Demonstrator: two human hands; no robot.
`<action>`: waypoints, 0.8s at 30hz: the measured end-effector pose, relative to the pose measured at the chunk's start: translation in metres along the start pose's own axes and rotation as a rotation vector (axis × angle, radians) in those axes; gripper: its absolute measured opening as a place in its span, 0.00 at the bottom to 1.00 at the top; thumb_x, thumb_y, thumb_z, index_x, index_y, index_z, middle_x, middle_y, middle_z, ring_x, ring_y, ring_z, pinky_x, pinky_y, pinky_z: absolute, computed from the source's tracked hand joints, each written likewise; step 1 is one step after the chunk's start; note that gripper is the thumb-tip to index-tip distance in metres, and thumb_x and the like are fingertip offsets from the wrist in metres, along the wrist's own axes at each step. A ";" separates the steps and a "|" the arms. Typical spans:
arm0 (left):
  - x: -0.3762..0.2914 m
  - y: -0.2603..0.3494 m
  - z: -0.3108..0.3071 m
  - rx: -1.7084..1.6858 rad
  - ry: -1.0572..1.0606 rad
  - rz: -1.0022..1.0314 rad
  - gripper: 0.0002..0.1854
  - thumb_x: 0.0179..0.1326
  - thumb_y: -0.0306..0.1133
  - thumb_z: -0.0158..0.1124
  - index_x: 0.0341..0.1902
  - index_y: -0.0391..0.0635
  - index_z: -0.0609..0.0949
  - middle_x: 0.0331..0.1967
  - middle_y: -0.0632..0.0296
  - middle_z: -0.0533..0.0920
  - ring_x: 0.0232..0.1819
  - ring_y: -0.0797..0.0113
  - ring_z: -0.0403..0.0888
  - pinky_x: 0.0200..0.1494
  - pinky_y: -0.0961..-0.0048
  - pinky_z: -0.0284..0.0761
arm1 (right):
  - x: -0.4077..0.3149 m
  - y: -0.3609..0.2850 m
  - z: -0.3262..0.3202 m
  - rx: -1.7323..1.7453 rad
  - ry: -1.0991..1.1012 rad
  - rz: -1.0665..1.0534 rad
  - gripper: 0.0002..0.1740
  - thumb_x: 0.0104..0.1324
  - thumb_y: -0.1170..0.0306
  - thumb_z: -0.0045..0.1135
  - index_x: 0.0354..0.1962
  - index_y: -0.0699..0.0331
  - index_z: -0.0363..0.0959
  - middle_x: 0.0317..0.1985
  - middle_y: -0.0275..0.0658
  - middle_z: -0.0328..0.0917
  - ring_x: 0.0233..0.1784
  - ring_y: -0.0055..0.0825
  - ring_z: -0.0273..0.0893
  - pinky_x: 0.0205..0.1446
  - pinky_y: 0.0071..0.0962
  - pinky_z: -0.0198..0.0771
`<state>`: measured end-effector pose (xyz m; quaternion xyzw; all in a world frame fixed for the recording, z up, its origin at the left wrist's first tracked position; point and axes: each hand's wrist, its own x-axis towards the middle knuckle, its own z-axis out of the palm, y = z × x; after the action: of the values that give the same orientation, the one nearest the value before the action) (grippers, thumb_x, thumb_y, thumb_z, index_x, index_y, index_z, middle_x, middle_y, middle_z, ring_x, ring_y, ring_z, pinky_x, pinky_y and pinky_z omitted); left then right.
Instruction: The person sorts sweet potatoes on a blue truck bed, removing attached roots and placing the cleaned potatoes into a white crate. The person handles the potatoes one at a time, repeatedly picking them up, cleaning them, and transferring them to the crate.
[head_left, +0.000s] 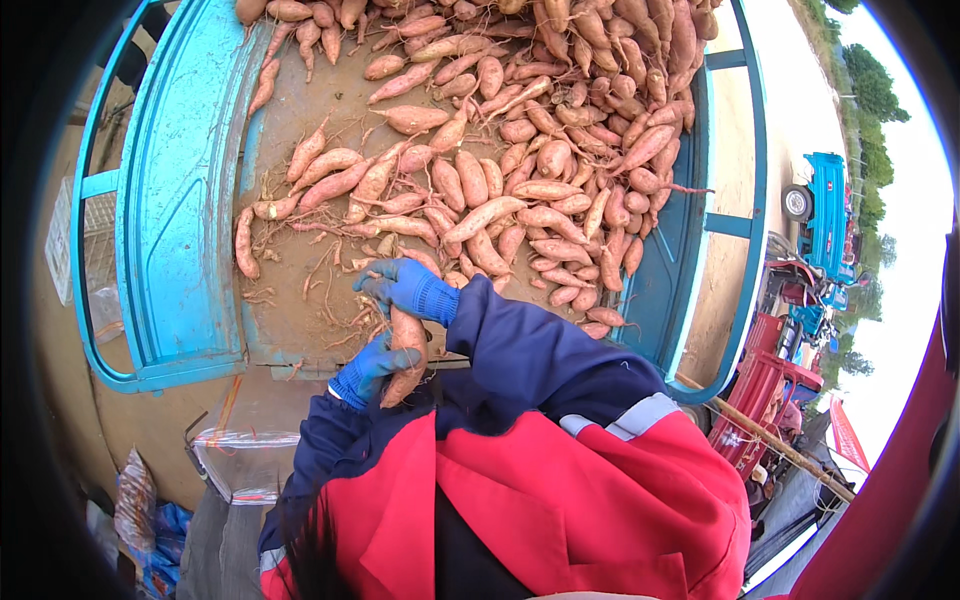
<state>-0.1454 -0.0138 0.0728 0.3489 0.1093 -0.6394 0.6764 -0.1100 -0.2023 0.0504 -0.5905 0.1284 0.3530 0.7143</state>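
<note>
In a blue knit glove, my left hand (370, 370) grips a large sweet potato (406, 346) near my jacket front. The root stands nearly lengthwise in the view, its lower end bare below my thumb. My right hand (409, 286), gloved alike, bends over the upper end of that root. Its palm side is hidden, so its grip there cannot be made out. Just beyond lie broken root ends and thin rootlets (330, 289) on the dirty cargo bed (300, 97). A heap of sweet potatoes (555, 157) spreads from the middle to the far right.
Blue side panels (184, 187) and a railing (731, 225) bound the bed. To the lower left, a clear plastic bag (247, 457) hangs open on a frame. A white crate (60, 240) stands beyond the left railing. Other cargo tricycles (825, 217) are parked at right.
</note>
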 end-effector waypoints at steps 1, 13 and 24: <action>0.006 -0.008 0.002 0.089 0.020 -0.068 0.35 0.54 0.47 0.77 0.60 0.40 0.75 0.47 0.61 0.81 0.46 0.69 0.79 0.52 0.70 0.77 | -0.007 0.015 -0.002 -0.364 0.086 -0.089 0.17 0.68 0.63 0.61 0.51 0.61 0.78 0.38 0.39 0.82 0.40 0.31 0.81 0.45 0.33 0.78; 0.034 -0.048 -0.070 0.113 0.398 0.050 0.31 0.61 0.32 0.71 0.66 0.41 0.70 0.51 0.62 0.80 0.51 0.67 0.79 0.56 0.69 0.76 | -0.086 0.128 -0.106 -0.794 1.006 0.320 0.45 0.57 0.50 0.68 0.69 0.59 0.63 0.51 0.59 0.80 0.56 0.54 0.79 0.58 0.46 0.76; 0.074 -0.006 -0.025 -0.434 0.106 0.107 0.33 0.70 0.46 0.64 0.69 0.37 0.69 0.60 0.49 0.78 0.60 0.54 0.78 0.65 0.58 0.75 | -0.064 0.077 -0.126 0.368 0.424 0.160 0.31 0.53 0.49 0.76 0.40 0.67 0.75 0.31 0.38 0.78 0.30 0.26 0.79 0.40 0.27 0.78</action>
<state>-0.1317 -0.0566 0.0082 0.2338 0.2609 -0.5449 0.7618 -0.1770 -0.3380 -0.0034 -0.4995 0.3830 0.2474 0.7366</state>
